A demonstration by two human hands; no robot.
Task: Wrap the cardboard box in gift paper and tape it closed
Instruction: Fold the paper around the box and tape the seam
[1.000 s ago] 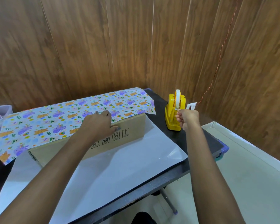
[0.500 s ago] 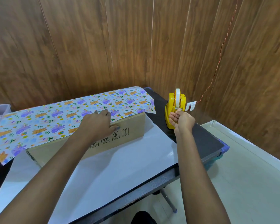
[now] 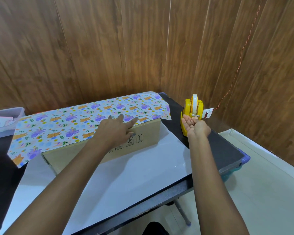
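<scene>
A long cardboard box (image 3: 148,133) lies on the white underside of the gift paper (image 3: 134,175). The paper's printed side (image 3: 66,126) is folded over the top of the box. My left hand (image 3: 115,129) presses flat on that fold, fingers spread, thumb over the box's front edge. To the right, my right hand (image 3: 193,125) is turned palm up against the front of the yellow tape dispenser (image 3: 187,106). Its fingertips pinch at the tape end below the roll. The clear strip itself is hard to make out.
The black table (image 3: 224,150) ends close to the dispenser on the right. A clear plastic tub (image 3: 5,122) sits at the far left. A wood-panelled wall stands right behind. A red twisted cord (image 3: 236,72) with a tag hangs by the dispenser. A blue bin (image 3: 244,160) juts out under the table's right edge.
My right hand has rolled from a fist, knuckles up, to palm up at the dispenser's front. My left hand's fingers have spread wider on the paper.
</scene>
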